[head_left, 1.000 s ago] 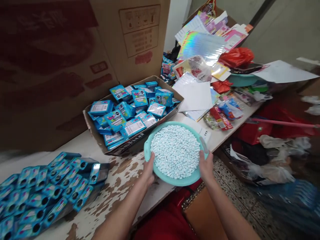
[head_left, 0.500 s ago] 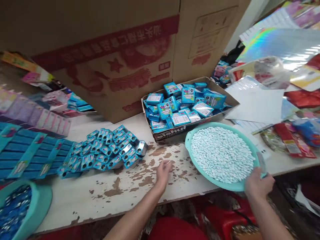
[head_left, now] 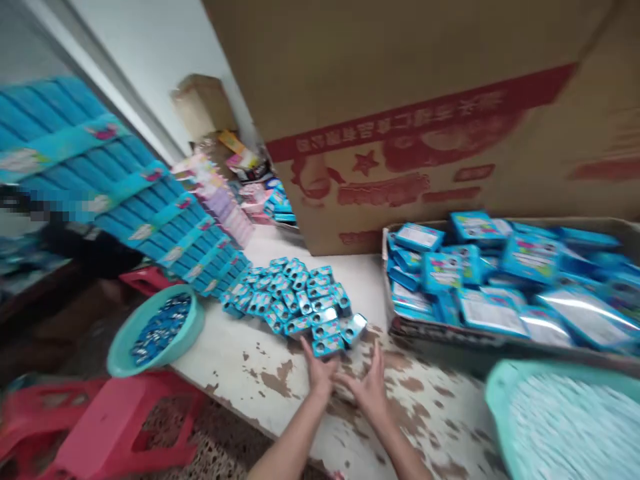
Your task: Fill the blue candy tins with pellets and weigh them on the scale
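Observation:
My left hand [head_left: 320, 370] is at the near edge of a pile of small blue boxes [head_left: 285, 293], its fingers spread and nothing held. Close beside it on the right, my right hand [head_left: 369, 383] is open too, fingers apart, thumbs of both hands near each other. The closest small boxes, with round dark holes in their ends, lie just beyond my fingertips; whether I touch them I cannot tell. To the right a turquoise basin [head_left: 497, 400] holds many pale mint-coloured pellets, blurred here.
An open carton [head_left: 400, 327] of flat blue packs stands behind the basin, against a large cardboard box [head_left: 425, 133]. Stacked blue display boxes [head_left: 150, 193] rise at left. A turquoise bowl [head_left: 197, 327] of blue wrapped pieces sits at the table's left edge, above red stools [head_left: 110, 420].
The view has swung left. My right hand has let go of the turquoise basin and come over beside my left hand. Both hands are now nearer the small-box pile.

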